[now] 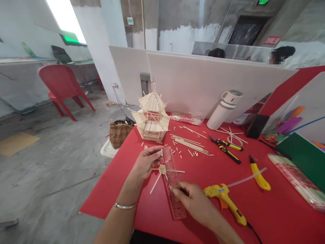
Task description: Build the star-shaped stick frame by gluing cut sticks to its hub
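Observation:
A clear plastic ruler point(175, 193) is held slantwise over the red tabletop. My right hand point(190, 200) pinches it along its lower half. Near the ruler's top end, my left hand point(146, 162) is closed, with a short pale piece of stick point(161, 153) between thumb and fingertips, against the ruler's edge. Just below those fingers lies a small wooden hub point(163, 169) with thin sticks fanning out from it; the ruler covers part of it. Beyond my hands stands a pagoda model point(153, 117) made of thin wooden sticks.
Loose sticks point(190, 144) and cut bits lie mid-table. To the right are yellow-and-black pliers point(228, 150), a utility knife point(259, 174) and a yellow glue gun point(225, 200) with a cord. A white bottle point(223, 110) stands before the white partition point(203, 81). A red chair point(61, 88) is at left.

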`<state>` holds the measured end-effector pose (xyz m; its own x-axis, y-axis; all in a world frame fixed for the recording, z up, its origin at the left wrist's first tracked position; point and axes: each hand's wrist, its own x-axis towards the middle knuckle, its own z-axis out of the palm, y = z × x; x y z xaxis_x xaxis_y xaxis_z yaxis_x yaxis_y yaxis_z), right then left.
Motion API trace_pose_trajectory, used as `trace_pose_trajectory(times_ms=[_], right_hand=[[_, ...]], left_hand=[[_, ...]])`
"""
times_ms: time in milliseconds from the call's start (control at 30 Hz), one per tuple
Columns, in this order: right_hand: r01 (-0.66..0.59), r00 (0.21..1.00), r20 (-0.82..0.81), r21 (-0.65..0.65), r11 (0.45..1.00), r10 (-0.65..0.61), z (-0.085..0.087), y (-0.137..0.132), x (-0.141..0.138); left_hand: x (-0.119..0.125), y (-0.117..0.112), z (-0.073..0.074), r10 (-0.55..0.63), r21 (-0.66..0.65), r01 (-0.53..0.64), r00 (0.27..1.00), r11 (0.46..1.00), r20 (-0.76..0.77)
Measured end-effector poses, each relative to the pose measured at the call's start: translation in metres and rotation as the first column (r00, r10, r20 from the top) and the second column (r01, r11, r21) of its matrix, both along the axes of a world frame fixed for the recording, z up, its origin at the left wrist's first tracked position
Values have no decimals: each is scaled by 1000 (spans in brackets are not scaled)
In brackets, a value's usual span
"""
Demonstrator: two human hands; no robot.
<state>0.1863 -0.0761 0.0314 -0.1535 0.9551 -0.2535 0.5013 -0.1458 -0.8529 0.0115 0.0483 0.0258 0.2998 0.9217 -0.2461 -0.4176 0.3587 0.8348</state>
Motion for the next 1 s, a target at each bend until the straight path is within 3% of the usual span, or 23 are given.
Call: trace_pose_trajectory(times_ms=[1000], right_hand=[[-19,1000,-18,-23,1000,19,4,-3,-4]], left_hand=[[3,-3,3,34,26,-32,998,999,-60]])
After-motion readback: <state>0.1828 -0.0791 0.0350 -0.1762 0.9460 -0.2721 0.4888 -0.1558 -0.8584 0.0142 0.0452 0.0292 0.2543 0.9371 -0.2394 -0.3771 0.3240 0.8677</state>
